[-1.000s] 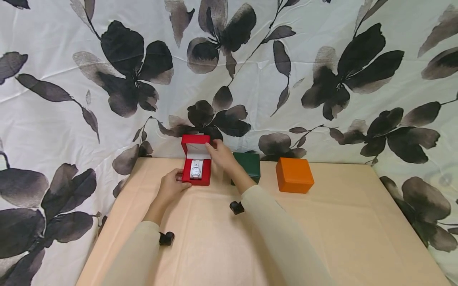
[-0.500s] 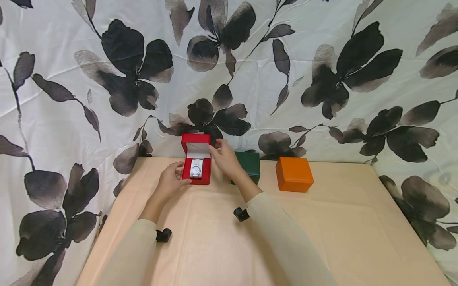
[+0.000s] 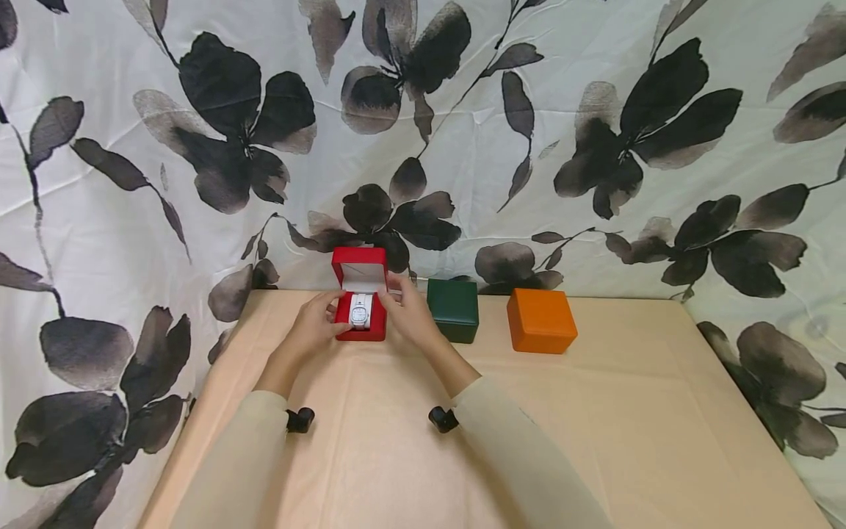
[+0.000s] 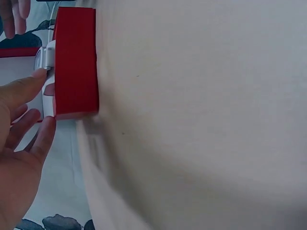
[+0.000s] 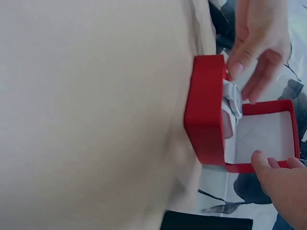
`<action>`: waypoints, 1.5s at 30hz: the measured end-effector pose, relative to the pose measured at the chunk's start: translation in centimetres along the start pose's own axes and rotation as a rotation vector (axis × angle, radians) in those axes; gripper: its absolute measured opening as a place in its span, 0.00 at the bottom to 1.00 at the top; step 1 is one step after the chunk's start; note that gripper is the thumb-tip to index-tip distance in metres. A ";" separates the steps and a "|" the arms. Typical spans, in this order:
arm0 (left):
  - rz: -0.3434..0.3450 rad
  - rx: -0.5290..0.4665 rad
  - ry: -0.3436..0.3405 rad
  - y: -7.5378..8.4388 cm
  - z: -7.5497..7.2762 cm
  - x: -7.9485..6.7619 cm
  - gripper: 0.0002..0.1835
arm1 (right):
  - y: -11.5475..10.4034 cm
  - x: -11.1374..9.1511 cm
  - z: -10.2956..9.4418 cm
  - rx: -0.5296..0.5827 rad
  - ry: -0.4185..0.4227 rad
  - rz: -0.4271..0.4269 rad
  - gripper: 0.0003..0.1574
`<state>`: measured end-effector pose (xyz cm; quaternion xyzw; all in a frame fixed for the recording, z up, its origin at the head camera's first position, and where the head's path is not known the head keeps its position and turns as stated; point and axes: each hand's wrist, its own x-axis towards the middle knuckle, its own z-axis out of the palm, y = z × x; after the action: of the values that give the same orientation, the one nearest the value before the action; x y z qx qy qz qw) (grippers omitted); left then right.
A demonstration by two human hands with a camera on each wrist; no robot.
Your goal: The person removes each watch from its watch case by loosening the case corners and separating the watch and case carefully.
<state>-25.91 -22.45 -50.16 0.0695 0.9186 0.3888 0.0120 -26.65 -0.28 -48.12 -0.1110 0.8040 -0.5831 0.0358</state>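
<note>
The open red watch box [image 3: 368, 335] sits between my hands on the table [image 3: 370, 455], a white watch [image 3: 360, 313] inside. My left hand [image 3: 314, 321] is loosely spread at its left side; my right hand [image 3: 411, 314], relaxed, is by the raised lid [image 3: 359, 255]. Just right of that hand stands a green box [image 3: 452, 306], then an orange box [image 3: 542, 321].

The peach table [image 3: 370, 441] bears a red box [image 3: 378, 323] (open), a green box [image 3: 452, 310] and an orange box [image 3: 542, 320].
</note>
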 end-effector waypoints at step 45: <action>0.049 0.290 -0.189 1.4 0.1 3.1 0.41 | 6.1 0.9 2.4 -0.212 -0.008 -0.015 0.28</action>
<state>-28.76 -20.99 -49.17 0.1290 0.9578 0.2443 0.0790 -27.89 -0.87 -54.54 -0.1224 0.8602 -0.4946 0.0230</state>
